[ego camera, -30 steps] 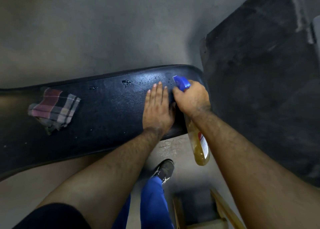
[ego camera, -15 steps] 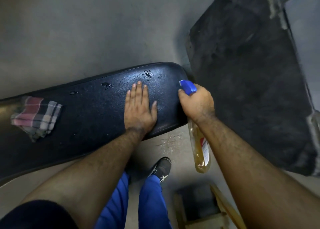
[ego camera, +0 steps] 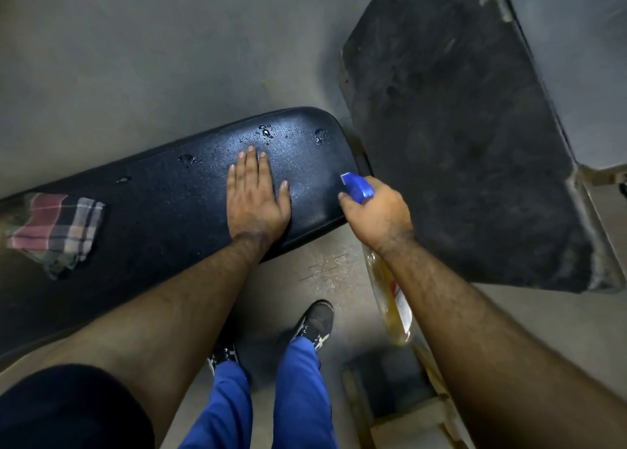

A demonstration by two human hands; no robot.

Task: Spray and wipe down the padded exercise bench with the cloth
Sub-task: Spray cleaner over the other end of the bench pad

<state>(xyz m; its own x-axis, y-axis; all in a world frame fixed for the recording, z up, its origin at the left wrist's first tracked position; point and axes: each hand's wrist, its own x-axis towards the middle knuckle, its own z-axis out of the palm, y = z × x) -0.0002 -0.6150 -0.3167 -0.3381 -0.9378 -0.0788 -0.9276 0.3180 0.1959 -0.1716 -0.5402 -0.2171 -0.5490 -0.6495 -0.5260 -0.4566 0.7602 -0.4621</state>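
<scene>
- The grey floor [ego camera: 135,58] fills most of the view.
- A big dark mat [ego camera: 458,126] lies on the right, just beside the bench end.
- The black padded bench [ego camera: 152,218] runs from the left to the middle, with wet drops near its far end.
- The checked cloth [ego camera: 56,228] lies on the bench at the left, well apart from both hands.
- The left hand [ego camera: 256,197] rests flat on the bench, fingers straight.
- The right hand [ego camera: 376,211] grips the spray bottle [ego camera: 393,299] by its blue top, at the bench end.
</scene>
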